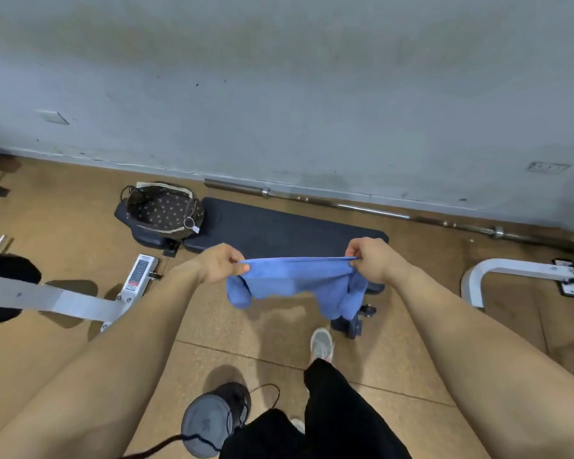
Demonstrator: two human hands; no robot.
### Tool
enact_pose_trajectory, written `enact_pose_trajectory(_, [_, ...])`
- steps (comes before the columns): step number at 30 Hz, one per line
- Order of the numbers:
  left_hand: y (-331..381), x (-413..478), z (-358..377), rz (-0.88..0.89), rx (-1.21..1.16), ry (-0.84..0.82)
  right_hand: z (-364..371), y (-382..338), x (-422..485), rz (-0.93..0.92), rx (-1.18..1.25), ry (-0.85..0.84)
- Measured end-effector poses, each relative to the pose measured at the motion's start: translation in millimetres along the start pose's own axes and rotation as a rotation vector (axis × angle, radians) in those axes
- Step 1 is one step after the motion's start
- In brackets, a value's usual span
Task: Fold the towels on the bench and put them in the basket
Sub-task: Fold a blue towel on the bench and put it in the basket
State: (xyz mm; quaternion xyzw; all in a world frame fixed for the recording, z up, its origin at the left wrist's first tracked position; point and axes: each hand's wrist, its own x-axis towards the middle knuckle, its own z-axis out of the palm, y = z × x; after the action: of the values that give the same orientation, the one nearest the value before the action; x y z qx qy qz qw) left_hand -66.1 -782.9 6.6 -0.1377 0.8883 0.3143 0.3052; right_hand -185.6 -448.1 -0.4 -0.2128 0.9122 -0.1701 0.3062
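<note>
left hand: the left hand [221, 263] is curled up, thumb and fingers pinching the left top corner of the blue towel [295, 279]

right hand: the right hand [370, 260] does pretty much the same, fingers curled and pinching the right top corner

hands together or apart: well apart, with the towel's top edge pulled straight between them

towel: up in the air in front of the person, over the near edge of the bench [279, 226]. The rest sags below the hands, bunched into a lump at each end

towel count: one in view, the blue one

bench: one, dark padded top, lying crosswise just past the hands

basket: one basket [163, 208] with a dotted dark lining, sitting on the left end of the bench. A small tag hangs off its rim; can't really tell what's inside

barbell: one barbell [371, 210] on the floor along the foot of the wall, behind the bench

white frames: two bits of gym gear, one white frame [63, 301] on the left and another [517, 270] on the right

shoes: two, a grey sneaker [321, 344] near the bench foot and a darker shoe [212, 419] closer in
</note>
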Motion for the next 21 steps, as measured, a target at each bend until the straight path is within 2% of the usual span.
enact_pose_trajectory(8, [36,97,-78,-0.058,0.068,0.111,-45,14,108,0.067,-0.021,0.017])
enact_pose_trajectory(13, [50,130,-127,-0.025,0.319,0.057,-77,11,142,0.143,0.002,-0.029])
enact_pose_trajectory(21, [10,167,-168,0.064,0.428,0.052,-74,-30,165,0.339,0.087,0.171])
